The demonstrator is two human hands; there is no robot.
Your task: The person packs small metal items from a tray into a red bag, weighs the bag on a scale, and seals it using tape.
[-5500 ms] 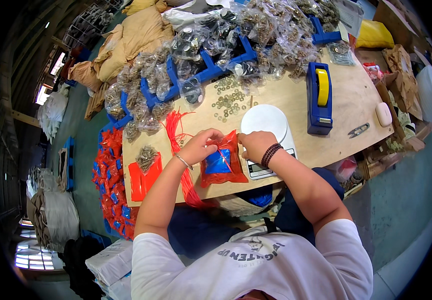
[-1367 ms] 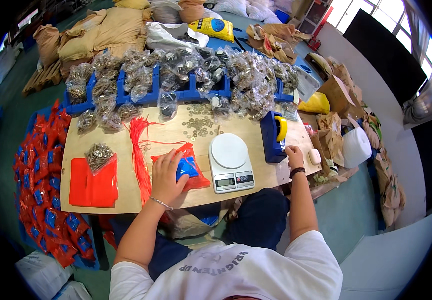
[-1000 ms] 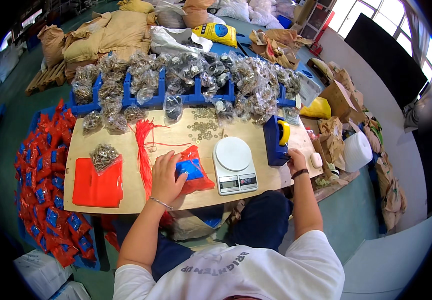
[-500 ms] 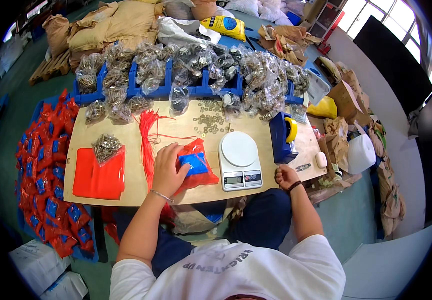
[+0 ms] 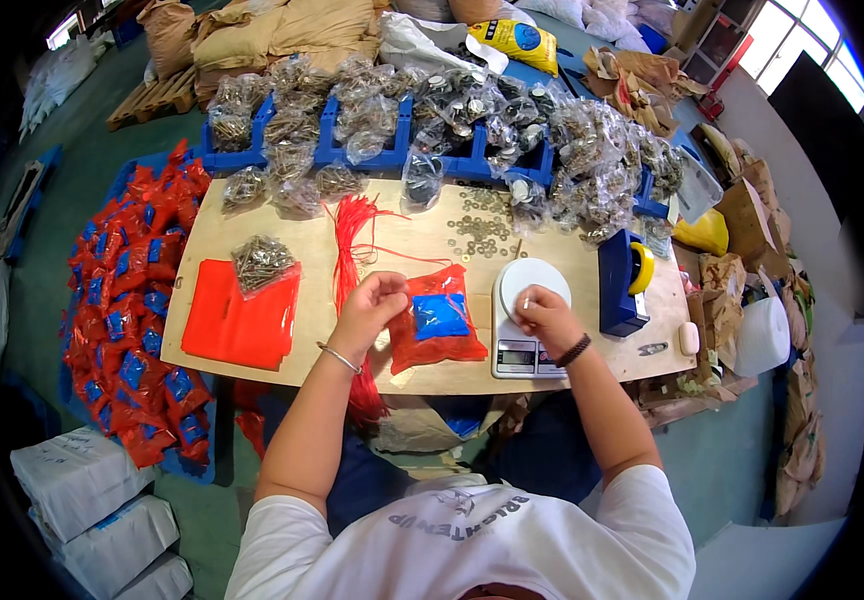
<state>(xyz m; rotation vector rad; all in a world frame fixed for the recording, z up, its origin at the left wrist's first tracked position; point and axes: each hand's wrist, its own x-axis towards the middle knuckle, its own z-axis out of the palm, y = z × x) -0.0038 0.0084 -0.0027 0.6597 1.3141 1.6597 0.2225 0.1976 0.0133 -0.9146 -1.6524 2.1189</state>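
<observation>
A red plastic bag (image 5: 464, 348) with a blue packet (image 5: 440, 315) showing in it lies at the front middle of the table. At its upper left edge, my left hand (image 5: 367, 315) is closed, thumb and fingers pinching the bag's side. My right hand (image 5: 552, 325) is over the white kitchen scale (image 5: 542, 275), its fingers pinched on a small whitish piece too small to name. Left of my left hand hangs a bundle of red ties (image 5: 352, 240). Flat red bags (image 5: 237, 320) are stacked further left, with a clear bag of screws (image 5: 262, 262) on top.
Blue bins (image 5: 327, 150) heaped with clear hardware bags line the table's back. Loose washers (image 5: 482, 235) lie before them. A blue tape dispenser (image 5: 620, 290) with yellow tape stands right of the scale. Filled red bags (image 5: 132, 320) crowd a blue pallet at the left.
My left hand has gone from lying across the red bag to its upper left edge. My right hand has risen from the table's front edge to over the scale. The view has shifted.
</observation>
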